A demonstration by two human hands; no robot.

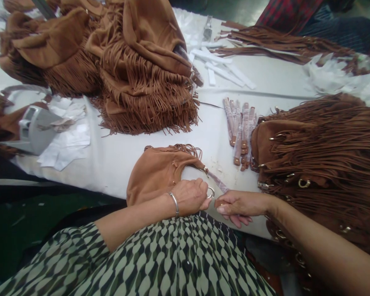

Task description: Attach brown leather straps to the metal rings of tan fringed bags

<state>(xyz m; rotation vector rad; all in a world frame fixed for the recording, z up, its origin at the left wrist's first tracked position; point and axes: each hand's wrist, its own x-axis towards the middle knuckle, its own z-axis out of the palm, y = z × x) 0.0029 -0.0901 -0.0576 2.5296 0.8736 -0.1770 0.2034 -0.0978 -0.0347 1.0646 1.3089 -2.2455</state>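
A brown suede handbag (pixel 154 174) with a fringe lies curved on the table in front of me. My left hand (pixel 193 195) is closed around one end of it, and a metal ring (pixel 211 192) sticks out between the fingers. A plastic-wrapped strap (pixel 217 181) runs from the bag's other end down to my right hand (pixel 239 205). There my right thumb and fingers pinch the strap's brown end, just right of the ring. Ring and strap end are close but apart. My left fingers hide the part of the bag that they grip.
Several wrapped straps (pixel 242 127) lie beyond my right hand. Piled fringed bags stand at the back left (pixel 142 78) and at right (pixel 308 152). A tape dispenser (pixel 38 127) and white paper (pixel 68 135) are at left. Another person's plaid sleeve (pixel 286 14) shows at the far side.
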